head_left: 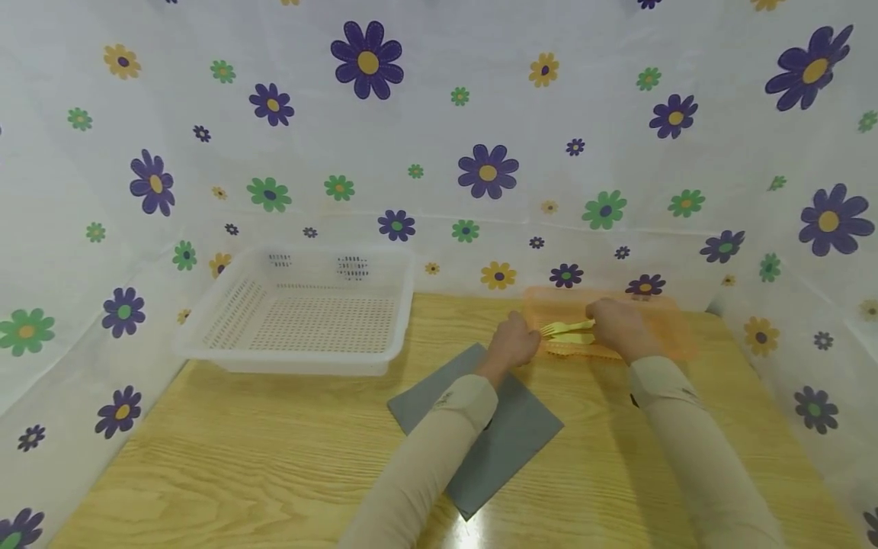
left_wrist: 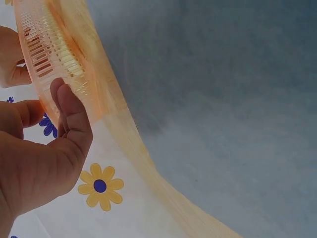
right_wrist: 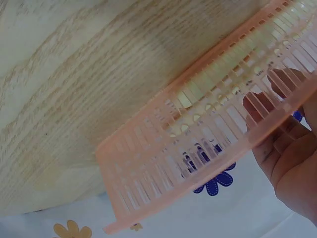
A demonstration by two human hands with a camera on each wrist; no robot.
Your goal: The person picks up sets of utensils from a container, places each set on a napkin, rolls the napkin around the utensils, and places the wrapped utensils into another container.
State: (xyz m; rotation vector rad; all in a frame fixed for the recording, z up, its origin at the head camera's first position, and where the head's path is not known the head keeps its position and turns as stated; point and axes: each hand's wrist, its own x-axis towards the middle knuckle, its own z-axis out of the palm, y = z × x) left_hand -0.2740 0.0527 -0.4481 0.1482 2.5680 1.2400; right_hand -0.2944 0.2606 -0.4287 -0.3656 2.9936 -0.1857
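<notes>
Orange basket (head_left: 671, 328) seemingly rests on wood-grain table (head_left: 274, 457); flowered sheeting (head_left: 418, 114) behind.

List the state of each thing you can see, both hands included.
White basket: upright, open-topped, on the table.
Orange basket: upright, open-topped, yellow cutlery inside.
Yellow fork: in the orange basket, tines toward the left hand.
Gray sheet: lying flat, partly hidden.
Left hand: gripping the orange basket's end.
Right hand: by the fork's handle; grip unclear.
</notes>
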